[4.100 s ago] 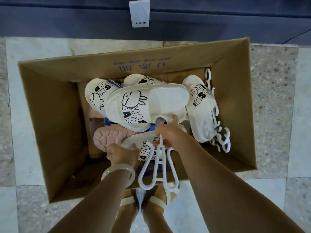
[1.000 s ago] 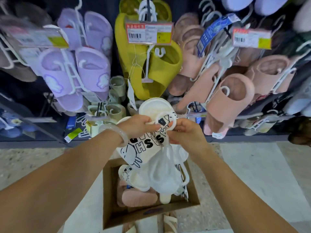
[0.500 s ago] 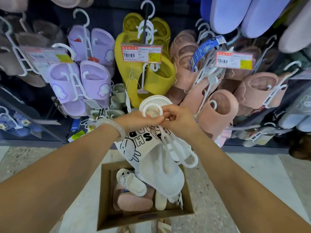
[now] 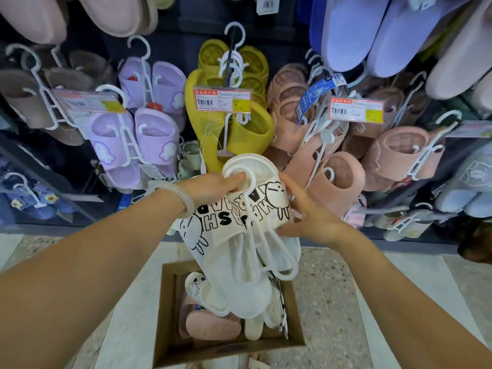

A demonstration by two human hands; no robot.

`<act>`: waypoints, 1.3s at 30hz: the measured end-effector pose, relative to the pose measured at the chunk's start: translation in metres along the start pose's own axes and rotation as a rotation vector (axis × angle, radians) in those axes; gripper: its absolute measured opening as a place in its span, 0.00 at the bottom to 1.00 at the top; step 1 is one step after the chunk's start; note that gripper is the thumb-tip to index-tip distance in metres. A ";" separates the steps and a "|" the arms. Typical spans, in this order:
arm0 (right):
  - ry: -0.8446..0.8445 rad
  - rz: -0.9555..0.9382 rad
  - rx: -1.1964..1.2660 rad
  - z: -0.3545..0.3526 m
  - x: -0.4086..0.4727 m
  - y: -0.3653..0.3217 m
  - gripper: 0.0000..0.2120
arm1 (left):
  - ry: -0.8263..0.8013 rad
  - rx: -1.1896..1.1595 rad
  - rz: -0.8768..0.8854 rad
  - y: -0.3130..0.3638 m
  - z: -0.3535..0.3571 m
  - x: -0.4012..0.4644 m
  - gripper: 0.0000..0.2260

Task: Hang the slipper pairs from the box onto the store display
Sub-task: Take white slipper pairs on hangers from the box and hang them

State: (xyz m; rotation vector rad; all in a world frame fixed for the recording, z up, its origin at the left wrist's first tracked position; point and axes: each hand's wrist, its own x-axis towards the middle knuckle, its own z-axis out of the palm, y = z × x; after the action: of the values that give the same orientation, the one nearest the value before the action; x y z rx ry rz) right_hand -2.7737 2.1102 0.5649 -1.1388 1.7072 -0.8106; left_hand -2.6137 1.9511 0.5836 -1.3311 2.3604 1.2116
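White printed slipper pair (image 4: 239,217) on its white plastic hanger (image 4: 234,173): left hand (image 4: 213,186) fingers pinch the hook. Right hand (image 4: 308,211), fingers spread, touches the pair's side, above the cardboard box (image 4: 170,315).

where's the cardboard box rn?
Head view, bottom centre: the brown cardboard box sits on the floor, below the white printed slippers and between the forearms.
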 end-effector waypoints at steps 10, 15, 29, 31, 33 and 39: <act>0.390 0.009 -0.118 0.003 0.002 -0.008 0.36 | 0.051 -0.038 0.072 0.003 -0.015 -0.014 0.18; 0.501 0.037 0.017 -0.002 0.010 -0.012 0.32 | 0.024 0.163 0.057 0.001 -0.028 -0.013 0.24; 0.034 0.106 0.119 0.004 -0.017 0.020 0.33 | 0.120 0.173 -0.076 -0.014 -0.044 -0.008 0.29; -0.029 0.143 0.085 -0.001 -0.023 0.021 0.40 | 0.125 0.178 -0.059 -0.008 -0.043 -0.008 0.26; -0.129 0.152 0.052 -0.008 -0.026 0.015 0.48 | 0.115 0.178 -0.040 -0.002 -0.041 -0.008 0.26; -0.427 0.072 0.097 -0.043 -0.036 -0.017 0.49 | 0.024 0.021 0.072 0.014 -0.044 -0.015 0.29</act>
State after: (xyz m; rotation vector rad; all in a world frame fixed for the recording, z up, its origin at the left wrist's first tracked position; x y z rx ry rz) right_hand -2.8015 2.1391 0.6069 -1.0867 1.3320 -0.5507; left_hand -2.6057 1.9326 0.6275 -1.2711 2.4509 1.1927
